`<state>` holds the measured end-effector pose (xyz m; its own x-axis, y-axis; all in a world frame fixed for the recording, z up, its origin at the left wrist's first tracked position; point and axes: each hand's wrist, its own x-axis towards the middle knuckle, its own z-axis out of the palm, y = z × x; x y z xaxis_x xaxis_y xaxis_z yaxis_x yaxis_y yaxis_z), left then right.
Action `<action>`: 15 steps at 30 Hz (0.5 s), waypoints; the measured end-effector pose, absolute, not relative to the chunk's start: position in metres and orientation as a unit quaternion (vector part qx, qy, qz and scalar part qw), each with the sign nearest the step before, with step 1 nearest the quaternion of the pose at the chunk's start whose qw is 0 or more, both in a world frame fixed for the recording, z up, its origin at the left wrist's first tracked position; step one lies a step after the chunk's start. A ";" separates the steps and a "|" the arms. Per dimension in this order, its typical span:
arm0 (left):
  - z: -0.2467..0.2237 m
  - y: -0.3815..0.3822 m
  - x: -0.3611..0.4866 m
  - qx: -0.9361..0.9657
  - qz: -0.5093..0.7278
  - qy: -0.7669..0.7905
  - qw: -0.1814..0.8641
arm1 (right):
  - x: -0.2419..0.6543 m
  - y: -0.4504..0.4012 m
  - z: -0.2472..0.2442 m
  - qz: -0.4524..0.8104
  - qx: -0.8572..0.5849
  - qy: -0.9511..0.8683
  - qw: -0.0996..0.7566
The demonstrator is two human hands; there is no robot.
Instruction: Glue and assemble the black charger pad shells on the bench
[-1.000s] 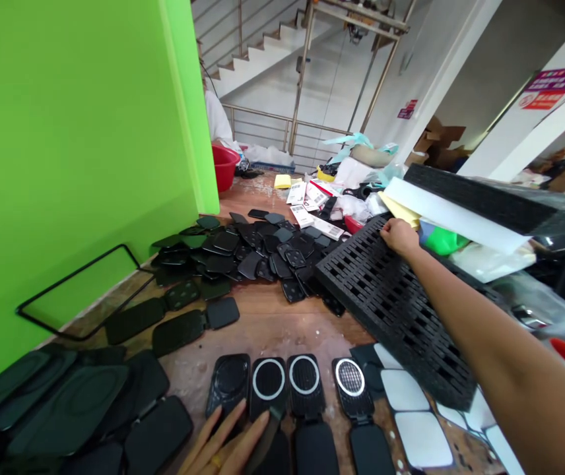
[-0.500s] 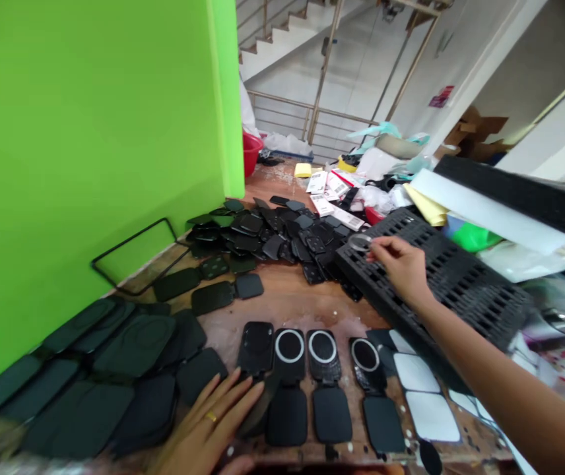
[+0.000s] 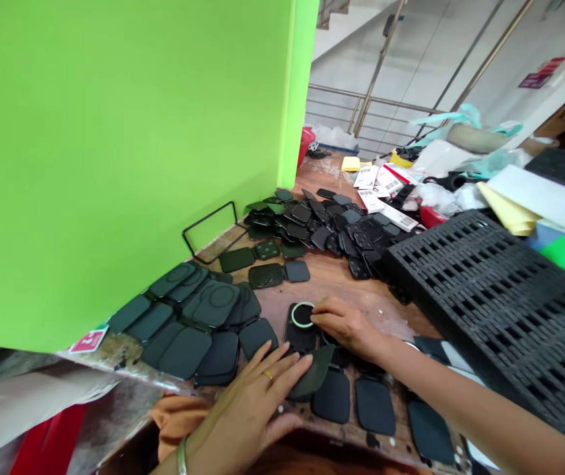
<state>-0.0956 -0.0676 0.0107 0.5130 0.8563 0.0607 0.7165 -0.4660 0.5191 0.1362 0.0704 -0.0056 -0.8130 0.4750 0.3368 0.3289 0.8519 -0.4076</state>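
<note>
My right hand (image 3: 349,326) pinches the edge of a pale ring (image 3: 293,318) between thumb and fingers. The ring lies over the upper panel of a hinged black pad (image 3: 301,340). My left hand (image 3: 260,392), with fingers stretched out and a ring on one finger, rests against the tilted lower flap (image 3: 315,375) of that pad. To the right, a row of similar hinged pads shows its lower panels (image 3: 375,406); my right hand and forearm cover most of their upper panels. Left of my left hand, more black pads (image 3: 183,349) lie overlapped in a stack.
A heap of black pads (image 3: 322,227) fills the back of the table. The slotted black foam block (image 3: 500,310) lies at right, partly over white sheets. A thin black frame (image 3: 213,227) leans on the green panel (image 3: 129,145). White labelled boxes (image 3: 374,201) and plastic bags stand behind.
My right hand has brought the ring from the foam block down to the pad beside my left hand. The view has turned left, and the near flap now stands more tilted.
</note>
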 end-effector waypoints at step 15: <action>0.010 -0.063 -0.096 0.840 0.176 0.464 0.218 | 0.125 0.067 0.005 0.154 -0.209 -0.957 0.131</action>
<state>-0.0959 -0.0634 0.0103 0.5067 0.8570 0.0933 0.7032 -0.4735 0.5304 0.1248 0.0672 0.0050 -0.8787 0.4397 0.1860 0.3592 0.8655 -0.3492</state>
